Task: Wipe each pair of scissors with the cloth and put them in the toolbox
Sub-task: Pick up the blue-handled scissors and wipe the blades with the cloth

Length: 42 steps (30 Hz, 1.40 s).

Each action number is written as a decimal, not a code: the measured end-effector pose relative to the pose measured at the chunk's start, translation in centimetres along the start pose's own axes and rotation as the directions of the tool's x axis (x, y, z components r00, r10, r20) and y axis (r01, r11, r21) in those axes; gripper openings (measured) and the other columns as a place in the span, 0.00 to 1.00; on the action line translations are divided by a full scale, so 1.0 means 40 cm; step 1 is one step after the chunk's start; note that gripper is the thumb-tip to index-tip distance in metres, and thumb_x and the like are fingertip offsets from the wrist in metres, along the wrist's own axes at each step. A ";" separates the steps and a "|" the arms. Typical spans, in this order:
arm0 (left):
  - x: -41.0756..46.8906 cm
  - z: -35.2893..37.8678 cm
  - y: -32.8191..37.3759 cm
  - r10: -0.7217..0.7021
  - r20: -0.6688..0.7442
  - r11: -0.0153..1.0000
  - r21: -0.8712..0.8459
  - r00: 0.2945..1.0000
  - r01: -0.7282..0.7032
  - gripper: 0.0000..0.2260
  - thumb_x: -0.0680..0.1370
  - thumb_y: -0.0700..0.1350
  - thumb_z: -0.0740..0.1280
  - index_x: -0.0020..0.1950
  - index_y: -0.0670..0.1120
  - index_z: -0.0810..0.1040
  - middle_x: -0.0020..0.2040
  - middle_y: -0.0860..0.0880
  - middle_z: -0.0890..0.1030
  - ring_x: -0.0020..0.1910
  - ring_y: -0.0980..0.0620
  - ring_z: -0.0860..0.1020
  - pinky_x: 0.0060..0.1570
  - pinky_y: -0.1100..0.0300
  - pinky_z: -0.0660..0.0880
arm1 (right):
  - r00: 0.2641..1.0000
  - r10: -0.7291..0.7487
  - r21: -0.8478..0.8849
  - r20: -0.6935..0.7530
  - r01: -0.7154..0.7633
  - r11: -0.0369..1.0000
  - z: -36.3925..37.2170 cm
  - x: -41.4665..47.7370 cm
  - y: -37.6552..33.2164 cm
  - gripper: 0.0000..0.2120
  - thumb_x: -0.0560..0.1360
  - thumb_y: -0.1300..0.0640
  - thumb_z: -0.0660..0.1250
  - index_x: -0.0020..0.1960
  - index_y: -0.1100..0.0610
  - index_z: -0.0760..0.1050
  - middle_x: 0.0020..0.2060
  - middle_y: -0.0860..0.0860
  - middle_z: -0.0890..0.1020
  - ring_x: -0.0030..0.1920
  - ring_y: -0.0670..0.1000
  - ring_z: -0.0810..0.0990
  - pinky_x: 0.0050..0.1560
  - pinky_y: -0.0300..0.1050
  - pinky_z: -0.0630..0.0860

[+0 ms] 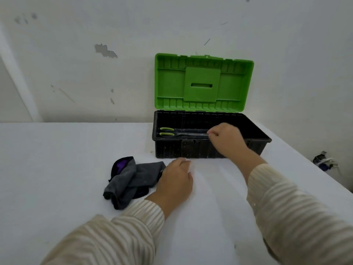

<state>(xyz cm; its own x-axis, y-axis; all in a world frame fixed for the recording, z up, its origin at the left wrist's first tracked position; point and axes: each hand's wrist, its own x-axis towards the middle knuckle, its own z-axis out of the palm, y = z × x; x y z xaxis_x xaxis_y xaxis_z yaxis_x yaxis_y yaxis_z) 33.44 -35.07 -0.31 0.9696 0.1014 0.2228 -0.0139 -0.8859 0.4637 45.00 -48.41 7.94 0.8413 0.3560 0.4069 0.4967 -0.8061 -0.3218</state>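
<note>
My right hand [226,139] reaches over the front wall of the black toolbox [172,150], centre right of the frame, and pinches the blade tip of the green-handled scissors [183,134] lying inside. Its green lid [202,83] stands open behind. My left hand [176,180] rests relaxed and empty on the white table [57,159], just beside the crumpled grey cloth [133,178].

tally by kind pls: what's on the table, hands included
toolbox: 1, lid open
scissors: 1, green-handled, inside the toolbox
cloth: 1, grey
black-and-purple item: 1, partly under the cloth, kind unclear
hands: 2, left hand and right hand
Total: 6
</note>
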 end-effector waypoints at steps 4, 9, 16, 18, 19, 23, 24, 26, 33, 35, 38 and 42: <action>-0.006 -0.065 0.025 0.077 -0.127 0.997 0.020 0.989 -0.075 0.18 0.78 0.42 0.60 0.68 0.46 0.72 0.63 0.48 0.74 0.62 0.47 0.70 0.61 0.55 0.68 | 0.998 -0.067 -0.001 0.007 0.067 0.998 0.031 -0.088 -0.058 0.10 0.72 0.58 0.62 0.47 0.57 0.81 0.47 0.57 0.81 0.51 0.59 0.76 0.52 0.52 0.75; 0.071 -0.155 0.039 0.111 -0.183 0.992 0.076 0.977 -0.099 0.16 0.77 0.45 0.61 0.65 0.47 0.73 0.61 0.47 0.73 0.60 0.45 0.70 0.59 0.53 0.67 | 0.996 -0.085 -0.028 0.004 0.085 0.996 0.037 -0.082 -0.092 0.12 0.74 0.55 0.62 0.54 0.54 0.79 0.52 0.54 0.79 0.55 0.56 0.73 0.54 0.51 0.73; 0.307 -0.300 0.006 0.112 -0.233 0.989 0.120 0.966 -0.085 0.19 0.76 0.44 0.62 0.68 0.45 0.71 0.64 0.47 0.72 0.64 0.47 0.68 0.64 0.54 0.66 | 0.988 -0.095 0.033 -0.124 0.100 0.994 -0.011 0.170 -0.114 0.12 0.74 0.58 0.62 0.54 0.60 0.78 0.51 0.57 0.79 0.54 0.57 0.74 0.55 0.49 0.73; 0.388 -0.346 0.009 0.065 -0.218 0.989 0.143 0.974 -0.034 0.22 0.76 0.44 0.63 0.70 0.45 0.68 0.68 0.46 0.69 0.68 0.46 0.66 0.66 0.53 0.64 | 0.983 -0.085 0.040 -0.164 0.092 0.995 -0.051 0.262 -0.118 0.13 0.74 0.58 0.62 0.56 0.61 0.77 0.53 0.57 0.78 0.55 0.57 0.74 0.56 0.48 0.70; 0.427 -0.369 0.014 0.032 -0.200 0.989 0.149 0.979 -0.002 0.24 0.76 0.45 0.63 0.71 0.45 0.66 0.71 0.44 0.66 0.71 0.44 0.63 0.68 0.52 0.62 | 0.983 -0.080 0.035 -0.165 0.087 0.996 -0.071 0.304 -0.121 0.14 0.74 0.58 0.61 0.57 0.60 0.76 0.54 0.57 0.78 0.56 0.56 0.73 0.57 0.48 0.70; 0.565 -0.455 0.048 -0.061 -0.112 0.983 0.167 0.992 0.079 0.30 0.76 0.44 0.62 0.76 0.45 0.55 0.79 0.42 0.49 0.77 0.42 0.47 0.74 0.49 0.51 | 0.998 -0.021 0.009 -0.065 0.022 1.000 -0.138 0.446 -0.125 0.18 0.75 0.54 0.61 0.64 0.59 0.69 0.61 0.55 0.72 0.61 0.55 0.68 0.61 0.49 0.68; 0.596 -0.472 0.054 -0.068 -0.094 0.980 0.180 0.993 0.084 0.32 0.76 0.44 0.62 0.76 0.45 0.53 0.79 0.42 0.47 0.78 0.42 0.45 0.75 0.49 0.50 | 0.999 -0.004 0.005 -0.037 0.004 1.000 -0.151 0.476 -0.125 0.21 0.75 0.53 0.61 0.66 0.59 0.67 0.63 0.55 0.70 0.63 0.55 0.66 0.63 0.50 0.67; 0.655 -0.502 0.062 -0.090 -0.062 0.973 0.209 0.994 0.101 0.32 0.76 0.44 0.62 0.77 0.46 0.50 0.79 0.43 0.44 0.78 0.41 0.43 0.75 0.48 0.48 | 1.000 0.026 -0.014 0.018 -0.025 1.000 -0.174 0.531 -0.124 0.25 0.75 0.52 0.61 0.69 0.59 0.62 0.67 0.55 0.65 0.67 0.56 0.63 0.66 0.51 0.65; 0.748 -0.525 0.040 -0.101 0.034 0.914 0.398 0.994 0.079 0.31 0.75 0.44 0.59 0.76 0.43 0.53 0.75 0.43 0.60 0.74 0.41 0.56 0.74 0.44 0.50 | 0.964 0.070 -0.185 0.258 -0.022 0.983 -0.176 0.640 -0.078 0.31 0.77 0.55 0.57 0.74 0.58 0.44 0.75 0.55 0.46 0.74 0.56 0.43 0.73 0.53 0.48; 0.734 -0.521 0.038 -0.039 -0.023 0.898 0.438 0.999 0.046 0.26 0.76 0.43 0.58 0.74 0.43 0.59 0.70 0.44 0.66 0.70 0.42 0.62 0.74 0.44 0.51 | 0.970 0.038 -0.207 0.240 0.013 0.978 -0.179 0.635 -0.069 0.28 0.78 0.52 0.55 0.73 0.59 0.49 0.74 0.56 0.54 0.74 0.57 0.50 0.73 0.54 0.51; 0.691 -0.523 0.049 0.050 -0.163 0.909 0.416 0.985 0.023 0.14 0.79 0.48 0.56 0.64 0.45 0.69 0.61 0.45 0.73 0.60 0.43 0.69 0.67 0.48 0.62 | 0.990 -0.030 -0.222 0.139 0.061 0.973 -0.212 0.597 -0.068 0.20 0.79 0.48 0.54 0.64 0.60 0.65 0.61 0.57 0.72 0.62 0.57 0.67 0.66 0.52 0.64; 0.586 -0.514 0.082 0.062 -0.305 0.951 0.308 0.950 0.037 0.10 0.78 0.51 0.61 0.51 0.46 0.75 0.53 0.46 0.76 0.53 0.42 0.72 0.50 0.51 0.69 | 0.987 -0.148 -0.117 0.069 0.156 0.981 -0.262 0.492 -0.053 0.15 0.76 0.46 0.60 0.46 0.59 0.72 0.51 0.55 0.74 0.52 0.54 0.70 0.58 0.50 0.70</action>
<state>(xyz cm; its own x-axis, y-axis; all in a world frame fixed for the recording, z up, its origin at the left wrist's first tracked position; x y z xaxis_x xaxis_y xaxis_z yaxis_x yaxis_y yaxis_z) 51.09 -26.30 24.06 0.8461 0.1792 0.5021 0.0976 -0.9779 0.1846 58.25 -44.65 25.58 0.7709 0.5031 0.3905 0.5931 -0.7906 -0.1523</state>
